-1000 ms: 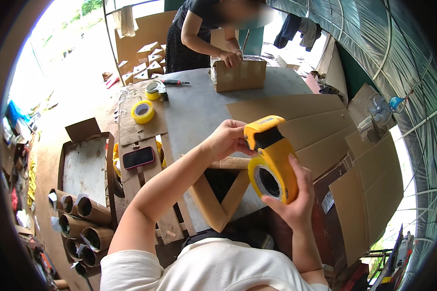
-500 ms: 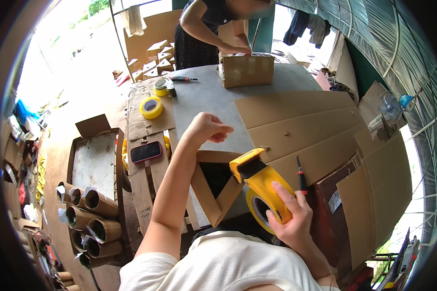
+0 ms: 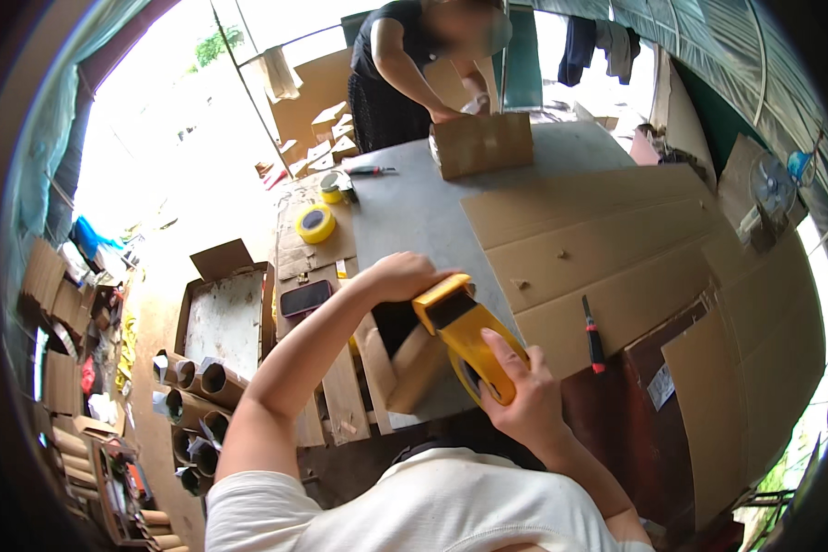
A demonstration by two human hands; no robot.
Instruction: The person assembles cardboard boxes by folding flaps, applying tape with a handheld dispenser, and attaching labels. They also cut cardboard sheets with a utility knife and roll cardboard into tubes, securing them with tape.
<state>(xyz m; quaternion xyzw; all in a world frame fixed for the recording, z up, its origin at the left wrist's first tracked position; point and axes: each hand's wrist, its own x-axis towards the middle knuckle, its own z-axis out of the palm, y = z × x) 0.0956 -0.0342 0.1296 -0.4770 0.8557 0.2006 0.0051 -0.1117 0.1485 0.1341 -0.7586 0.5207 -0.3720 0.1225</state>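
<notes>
The grey surface (image 3: 414, 221) lies bare between flat cardboard sheets (image 3: 607, 248) and its left edge. At its near edge, the right hand (image 3: 520, 400) grasps a yellow tape dispenser (image 3: 465, 336); the left hand's (image 3: 405, 276) clenched fingers press a small folded carton (image 3: 405, 363).

A grey worktop (image 3: 414, 212) carried several flat cardboard sheets (image 3: 607, 248) across its right half. A red-handled screwdriver (image 3: 593, 336) lay on the sheets near the front right edge. A closed cardboard box (image 3: 483, 144) stood at the far edge, with another person's hand (image 3: 446, 114) on it. At the left edge, a yellow tape roll (image 3: 316, 224) and a dark phone (image 3: 305, 298) rested on cardboard scraps. A red-handled tool (image 3: 370, 170) lay near the far left corner. Cardboard tubes (image 3: 202, 377) stood on the floor, left of the worktop.
</notes>
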